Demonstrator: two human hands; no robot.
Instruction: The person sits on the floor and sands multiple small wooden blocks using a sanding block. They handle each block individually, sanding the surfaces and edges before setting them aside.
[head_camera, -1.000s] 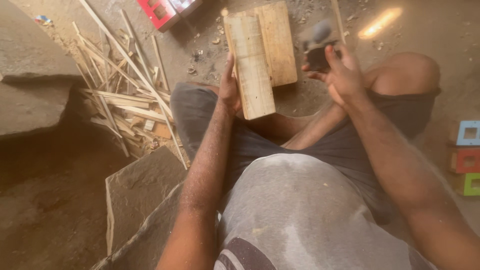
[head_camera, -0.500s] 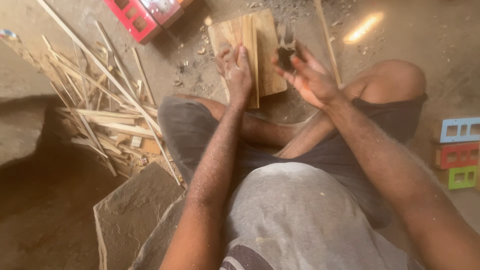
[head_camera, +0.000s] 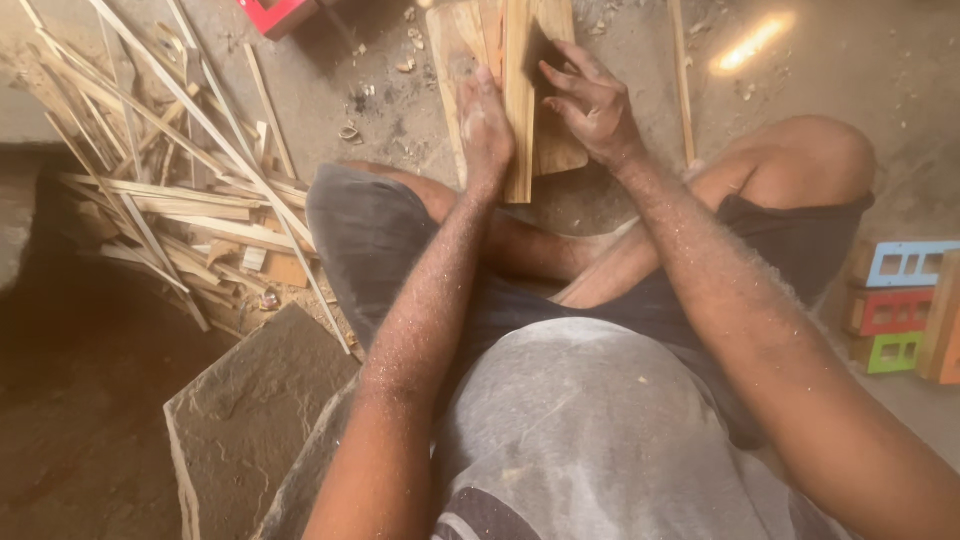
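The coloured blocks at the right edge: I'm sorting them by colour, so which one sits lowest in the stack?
The green block. It lies at the bottom, under the red block, with the blue block on top.

Pile of thin wood strips (head_camera: 170, 190) well left of the fingers; red box (head_camera: 275, 14) up-left of them; flat stone slab (head_camera: 255, 420) far below-left; blue, red and green toy blocks (head_camera: 900, 305) stacked far right, below; wood shavings (head_camera: 352, 132) on floor just left.
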